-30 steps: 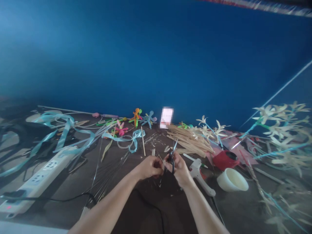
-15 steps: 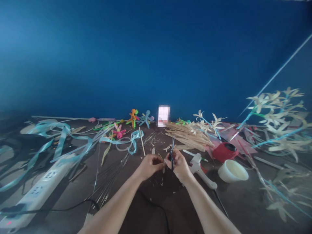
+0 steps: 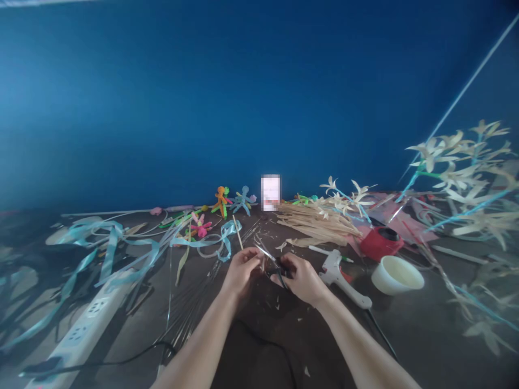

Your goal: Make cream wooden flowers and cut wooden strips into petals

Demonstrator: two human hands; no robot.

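My right hand is closed on a pair of scissors with dark handles. The blades point up and left, slightly apart, with their tips close to my left fingers. My left hand pinches a small pale strip, perhaps dried husk, just beside the blades; its other end is hard to make out. Beyond the scissors lies a pile of tan dried leaf strips. Small pale scraps lie on the dark table around my hands.
A hot glue gun, a white cup and a red object stand to the right. Pale flowers rise beyond. On the left are a power strip, blue ribbon and thin wires. A blurred bright rectangle stands behind.
The scissors have turned from nearly upright to slanting up-left, towards my left fingers. My hands are slightly farther apart, and the view has shifted a little.
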